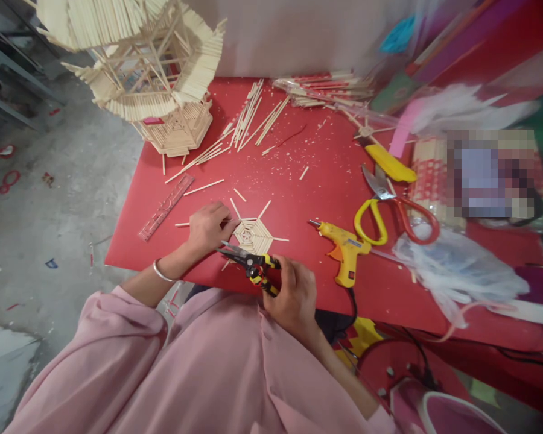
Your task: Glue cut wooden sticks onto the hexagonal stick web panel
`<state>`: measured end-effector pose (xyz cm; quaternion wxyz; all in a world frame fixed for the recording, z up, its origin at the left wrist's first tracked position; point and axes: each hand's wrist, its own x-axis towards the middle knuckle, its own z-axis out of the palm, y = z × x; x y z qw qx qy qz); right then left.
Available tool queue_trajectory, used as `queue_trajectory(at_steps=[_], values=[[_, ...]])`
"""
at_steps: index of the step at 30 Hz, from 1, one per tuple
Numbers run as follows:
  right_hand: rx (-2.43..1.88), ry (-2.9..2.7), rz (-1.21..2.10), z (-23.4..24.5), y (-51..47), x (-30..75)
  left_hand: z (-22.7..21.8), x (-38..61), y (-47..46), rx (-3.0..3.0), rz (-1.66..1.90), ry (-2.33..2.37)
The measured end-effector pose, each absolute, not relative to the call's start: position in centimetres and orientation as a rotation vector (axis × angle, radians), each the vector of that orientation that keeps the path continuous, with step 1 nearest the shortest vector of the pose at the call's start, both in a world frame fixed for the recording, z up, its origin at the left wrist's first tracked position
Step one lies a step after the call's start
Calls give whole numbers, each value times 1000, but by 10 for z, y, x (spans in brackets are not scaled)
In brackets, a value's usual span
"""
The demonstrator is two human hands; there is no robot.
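A small hexagonal web of thin wooden sticks [253,235] lies on the red table [308,181] near its front edge. My left hand [208,228] presses its closed fingers on the web's left side, holding it down. My right hand [293,298] grips the black and yellow handles of cutting pliers [248,260]. The pliers' jaws point left, at the web's lower left edge, close under my left fingers. A silver bangle sits on my left wrist.
A yellow glue gun [344,248] and yellow-and-red scissors [391,208] lie to the right, with a clear plastic bag [452,265]. Loose sticks [248,120], a red ruler [166,206] and a tall stick tower [145,66] stand at the back left. A yellow knife [389,161] lies behind the scissors.
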<state>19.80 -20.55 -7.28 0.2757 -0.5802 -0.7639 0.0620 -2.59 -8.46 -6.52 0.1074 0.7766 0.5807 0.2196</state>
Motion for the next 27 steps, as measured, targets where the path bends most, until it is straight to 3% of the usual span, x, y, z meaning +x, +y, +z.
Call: queue_trajectory(at_steps=[27], values=[[-1596, -2084, 194, -74, -204, 199, -67, -29, -80, 2278, 670, 1638]])
